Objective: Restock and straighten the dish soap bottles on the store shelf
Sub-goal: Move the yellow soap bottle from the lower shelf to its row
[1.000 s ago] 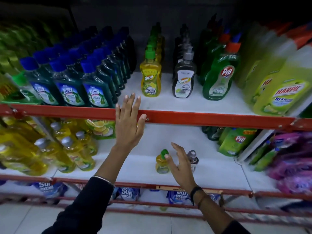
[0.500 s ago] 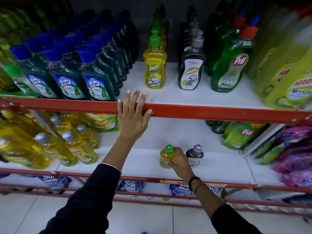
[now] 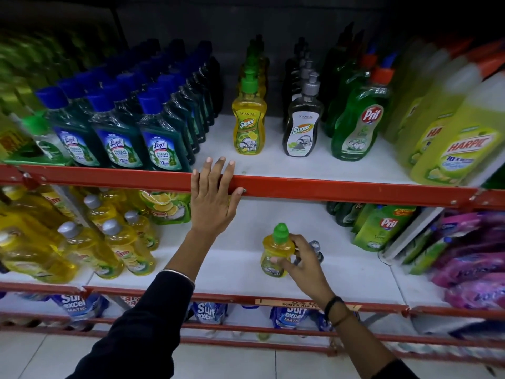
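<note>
My right hand [image 3: 299,259] grips a small yellow dish soap bottle [image 3: 276,251] with a green cap on the lower white shelf [image 3: 235,266]. A small dark bottle with a grey cap [image 3: 315,248] stands just right of it, mostly hidden behind my fingers. My left hand [image 3: 211,198] rests flat over the red rail [image 3: 341,188] of the upper shelf, fingers spread, holding no bottle. On the upper shelf stand a row of yellow Super bottles [image 3: 248,124] and a row of dark Super bottles [image 3: 302,127], both running front to back.
Blue-capped Lizol bottles [image 3: 161,140] fill the upper left; green Pril bottles [image 3: 355,124] and Harpic bottles [image 3: 453,149] fill the upper right. Yellow Vim bottles [image 3: 114,247] crowd the lower left, Pril pouches [image 3: 382,228] and purple packs [image 3: 475,258] the lower right.
My right hand came down onto the small yellow bottle and closed around it. My left hand settled onto the red rail. The camera moved closer to the shelves.
</note>
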A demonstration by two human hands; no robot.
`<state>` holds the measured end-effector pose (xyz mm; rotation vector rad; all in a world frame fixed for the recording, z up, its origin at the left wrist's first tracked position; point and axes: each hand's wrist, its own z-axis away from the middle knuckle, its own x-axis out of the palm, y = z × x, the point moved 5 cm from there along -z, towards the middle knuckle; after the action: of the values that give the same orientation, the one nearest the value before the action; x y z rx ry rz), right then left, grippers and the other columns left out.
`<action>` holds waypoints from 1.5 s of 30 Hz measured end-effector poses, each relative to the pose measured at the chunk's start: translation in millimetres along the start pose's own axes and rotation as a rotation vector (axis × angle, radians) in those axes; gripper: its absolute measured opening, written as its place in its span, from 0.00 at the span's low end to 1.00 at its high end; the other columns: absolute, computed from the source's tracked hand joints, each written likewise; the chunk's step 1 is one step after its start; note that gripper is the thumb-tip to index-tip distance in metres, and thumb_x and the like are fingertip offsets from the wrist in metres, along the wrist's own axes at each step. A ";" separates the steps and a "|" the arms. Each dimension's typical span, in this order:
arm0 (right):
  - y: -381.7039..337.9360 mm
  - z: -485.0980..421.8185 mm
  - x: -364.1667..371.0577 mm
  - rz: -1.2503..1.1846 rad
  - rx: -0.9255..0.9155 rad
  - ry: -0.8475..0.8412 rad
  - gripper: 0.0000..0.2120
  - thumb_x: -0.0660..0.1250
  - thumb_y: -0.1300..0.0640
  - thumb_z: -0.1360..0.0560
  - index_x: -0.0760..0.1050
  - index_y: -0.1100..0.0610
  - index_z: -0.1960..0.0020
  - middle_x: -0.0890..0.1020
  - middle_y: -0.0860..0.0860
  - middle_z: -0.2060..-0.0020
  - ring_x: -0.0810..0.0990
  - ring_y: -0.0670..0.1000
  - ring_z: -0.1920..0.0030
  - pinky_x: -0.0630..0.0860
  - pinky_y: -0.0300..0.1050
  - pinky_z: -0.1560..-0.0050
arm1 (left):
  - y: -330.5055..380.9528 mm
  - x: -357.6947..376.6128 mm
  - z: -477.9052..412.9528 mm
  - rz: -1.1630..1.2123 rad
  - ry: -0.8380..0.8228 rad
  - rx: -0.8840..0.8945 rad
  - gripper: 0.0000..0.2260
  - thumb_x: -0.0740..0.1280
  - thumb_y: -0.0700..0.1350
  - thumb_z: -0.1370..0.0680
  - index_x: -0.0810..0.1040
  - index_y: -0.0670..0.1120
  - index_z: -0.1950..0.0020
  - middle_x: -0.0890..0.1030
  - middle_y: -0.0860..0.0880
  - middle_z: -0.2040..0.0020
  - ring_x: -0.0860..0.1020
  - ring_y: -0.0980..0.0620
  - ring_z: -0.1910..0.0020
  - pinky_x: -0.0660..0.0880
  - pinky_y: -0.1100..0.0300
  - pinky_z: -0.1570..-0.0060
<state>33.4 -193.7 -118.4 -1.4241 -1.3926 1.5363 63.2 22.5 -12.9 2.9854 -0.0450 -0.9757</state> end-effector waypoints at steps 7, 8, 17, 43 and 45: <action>-112.9 -11.0 -41.0 -0.169 -0.259 0.155 0.19 0.73 0.49 0.34 0.75 0.47 0.44 0.83 0.47 0.49 0.81 0.51 0.47 0.78 0.48 0.46 | -0.1 -5.1 0.1 0.021 0.008 0.016 0.23 0.55 0.55 0.19 0.65 0.45 0.28 0.69 0.45 0.30 0.62 0.44 0.28 0.48 0.50 0.26; -128.8 -15.6 -45.2 -0.196 -0.298 0.168 0.19 0.72 0.50 0.34 0.75 0.49 0.44 0.83 0.51 0.49 0.81 0.53 0.46 0.78 0.50 0.46 | -0.1 -5.1 0.4 0.026 0.011 0.016 0.23 0.55 0.55 0.20 0.65 0.45 0.28 0.70 0.45 0.31 0.62 0.44 0.28 0.48 0.49 0.26; -216.5 -88.1 -48.9 -0.179 -0.505 0.339 0.23 0.74 0.51 0.33 0.75 0.57 0.41 0.81 0.59 0.47 0.81 0.55 0.47 0.79 0.52 0.46 | -3.1 -0.6 1.2 0.010 0.086 0.033 0.23 0.58 0.55 0.21 0.67 0.46 0.29 0.74 0.45 0.33 0.65 0.45 0.29 0.56 0.48 0.28; -186.6 -64.7 -42.3 0.061 -0.491 0.527 0.18 0.71 0.51 0.28 0.74 0.55 0.42 0.79 0.50 0.49 0.79 0.46 0.47 0.76 0.38 0.48 | -3.7 8.8 1.1 -0.028 0.257 0.073 0.23 0.56 0.55 0.22 0.67 0.46 0.30 0.71 0.47 0.35 0.65 0.46 0.31 0.51 0.50 0.27; -165.6 -38.5 -54.1 0.030 -0.497 0.558 0.14 0.69 0.53 0.27 0.75 0.55 0.44 0.80 0.51 0.52 0.80 0.48 0.50 0.78 0.42 0.51 | -2.9 9.1 1.1 -0.024 0.266 0.070 0.22 0.56 0.55 0.22 0.68 0.46 0.31 0.71 0.47 0.35 0.66 0.45 0.32 0.51 0.50 0.27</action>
<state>47.7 -190.6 59.4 -1.9797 -1.4381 0.7220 70.0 25.1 -19.1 3.1576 -0.0436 -0.5815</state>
